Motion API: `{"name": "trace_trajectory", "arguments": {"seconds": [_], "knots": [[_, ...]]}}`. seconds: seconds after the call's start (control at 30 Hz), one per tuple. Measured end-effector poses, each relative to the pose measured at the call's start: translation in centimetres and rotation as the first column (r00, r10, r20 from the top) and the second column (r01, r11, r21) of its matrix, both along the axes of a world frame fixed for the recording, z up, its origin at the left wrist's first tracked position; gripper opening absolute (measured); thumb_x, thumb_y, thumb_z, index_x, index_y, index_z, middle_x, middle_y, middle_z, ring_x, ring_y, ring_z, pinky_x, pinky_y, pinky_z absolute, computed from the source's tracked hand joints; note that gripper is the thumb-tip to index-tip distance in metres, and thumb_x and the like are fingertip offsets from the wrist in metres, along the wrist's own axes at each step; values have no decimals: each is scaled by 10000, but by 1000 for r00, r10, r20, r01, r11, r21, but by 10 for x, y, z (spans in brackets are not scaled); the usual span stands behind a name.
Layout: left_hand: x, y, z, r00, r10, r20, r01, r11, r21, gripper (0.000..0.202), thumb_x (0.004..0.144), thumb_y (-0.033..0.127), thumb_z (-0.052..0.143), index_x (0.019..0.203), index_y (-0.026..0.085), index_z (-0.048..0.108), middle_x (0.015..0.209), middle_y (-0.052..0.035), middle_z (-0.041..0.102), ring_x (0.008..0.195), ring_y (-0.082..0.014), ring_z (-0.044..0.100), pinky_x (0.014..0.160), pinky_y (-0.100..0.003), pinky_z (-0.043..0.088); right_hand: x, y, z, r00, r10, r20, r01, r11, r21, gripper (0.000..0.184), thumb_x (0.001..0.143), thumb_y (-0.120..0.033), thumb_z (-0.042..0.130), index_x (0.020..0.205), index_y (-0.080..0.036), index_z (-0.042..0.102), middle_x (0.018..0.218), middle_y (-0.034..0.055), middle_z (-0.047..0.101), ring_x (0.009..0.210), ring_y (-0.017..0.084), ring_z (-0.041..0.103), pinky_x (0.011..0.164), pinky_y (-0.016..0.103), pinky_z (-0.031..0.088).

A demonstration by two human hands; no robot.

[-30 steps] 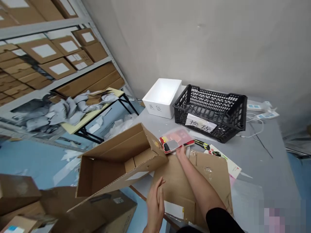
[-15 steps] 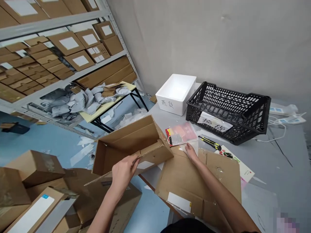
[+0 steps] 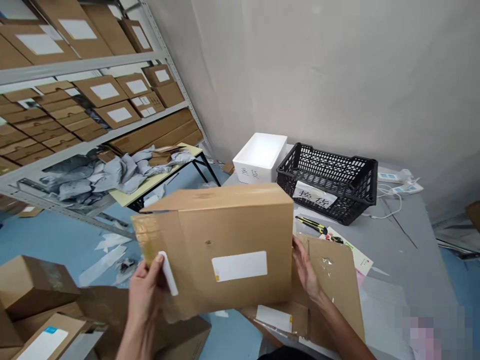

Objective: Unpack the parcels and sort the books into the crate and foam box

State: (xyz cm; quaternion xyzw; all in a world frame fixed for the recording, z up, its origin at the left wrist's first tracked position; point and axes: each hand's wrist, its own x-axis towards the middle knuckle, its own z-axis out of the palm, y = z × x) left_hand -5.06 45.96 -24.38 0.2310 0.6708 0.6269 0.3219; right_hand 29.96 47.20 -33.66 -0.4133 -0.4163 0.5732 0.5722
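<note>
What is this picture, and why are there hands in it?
This picture comes from a small camera worn on a person's head, so you see what they see, looking forward and down. There is no robot, just a person. Their left hand and right hand hold up a brown cardboard box with a white label on it. Behind it, a grey table carries a white foam box, a black plastic crate and a yellow-and-black utility knife. On the left, grey metal shelves hold more cardboard boxes.
</note>
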Motion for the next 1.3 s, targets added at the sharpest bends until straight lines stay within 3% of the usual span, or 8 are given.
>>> {"name": "trace_trajectory", "arguments": {"seconds": [0.1,0.3,0.53,0.67,0.8,0.97,1.13,1.3], "knots": [[37,-3,-49,960,28,279,-63,991,116,393,583,419,780,873,202,630,833,30,683,709,-105,611,653,-188,498,23,-8,49,904,-48,426,-71,963,258,720,857,-664,351,1468,-299,237,1536,10,250,1406,247,219,1142,491,196],[135,-33,-140,789,113,604,-138,990,-5,159,788,258,624,942,217,627,869,17,698,796,-111,655,783,-219,522,39,-39,120,329,-378,865,-106,896,432,658,887,-459,488,1471,-291,236,1465,20,396,1333,251,379,1072,462,369],[222,-85,-216,658,59,751,80,986,-148,285,825,295,570,1102,232,577,1076,-55,676,987,-201,652,875,-349,527,18,-81,107,-15,-506,863,-195,848,494,593,926,-266,446,1476,-196,237,1371,53,516,1232,234,509,1003,414,445],[226,-98,-232,744,13,668,221,939,-264,257,802,273,552,1043,192,591,1011,-97,693,941,-239,672,848,-393,536,5,-95,94,-80,-510,856,-235,845,481,468,942,-214,373,1404,-145,389,1331,60,555,1182,206,554,962,364,469],[188,-79,-216,915,-158,372,321,843,-431,292,777,340,562,936,104,630,939,-175,690,958,-333,656,873,-497,501,-11,-111,87,-90,-507,857,-342,824,452,398,958,-215,312,1280,-136,533,1298,32,585,1133,146,585,896,268,498],[143,-41,-130,992,-123,-13,118,972,-205,486,911,447,329,1303,185,445,1435,-99,408,1351,-199,343,1128,-362,253,-12,-124,83,-98,-507,856,-444,793,419,399,970,-260,309,1242,-118,564,1286,33,593,1126,133,587,866,230,509],[170,-27,-44,801,-308,-514,344,939,-26,524,849,476,497,1298,214,428,1328,-100,479,1262,-248,405,1073,-430,313,-2,-127,82,-62,-508,859,-505,758,412,387,967,-255,326,1223,-111,578,1275,54,600,1123,140,593,873,223,514],[177,-21,-42,684,-275,-676,347,937,-29,441,812,476,539,1142,187,498,1134,-107,547,1114,-271,481,1006,-449,354,-3,-132,90,38,-352,935,-514,796,320,402,921,-301,450,1271,-132,553,1300,74,571,1126,178,598,875,244,535]]}}
